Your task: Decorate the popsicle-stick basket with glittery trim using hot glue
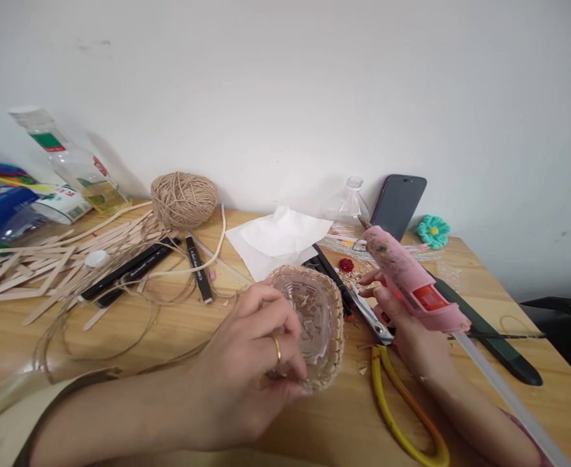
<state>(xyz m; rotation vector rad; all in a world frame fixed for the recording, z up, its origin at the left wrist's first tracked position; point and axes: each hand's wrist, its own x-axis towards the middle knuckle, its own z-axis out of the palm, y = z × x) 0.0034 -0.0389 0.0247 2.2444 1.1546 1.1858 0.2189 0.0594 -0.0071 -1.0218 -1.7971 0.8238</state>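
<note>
- Left hand [249, 344] pinches the twine-wrapped cup [334, 324], at five o'clock.
- Right hand [407, 327] grips the glue gun [405, 272], nozzle [364, 224] towards ten; tilting could drip glue.
- Loose twine [176, 359], between seven and eight, might snag if tugged.

I'm at a craft table, in what looks like a home rather than a workshop. My wooden table [334, 428] stands against a plain, slightly scuffed wall [285, 97]. On the left lie loose wooden sticks [54, 272], with a ball of twine [184, 200] and a clear bottle [84, 172] on the far side. A black marker [198, 269] lies among strings. On the right are scissors [384, 335], the pink glue gun [407, 275] in my right hand [395, 311], a teal craft flower [433, 231], and an everyday phone [398, 201] propped up at the far side.
</note>
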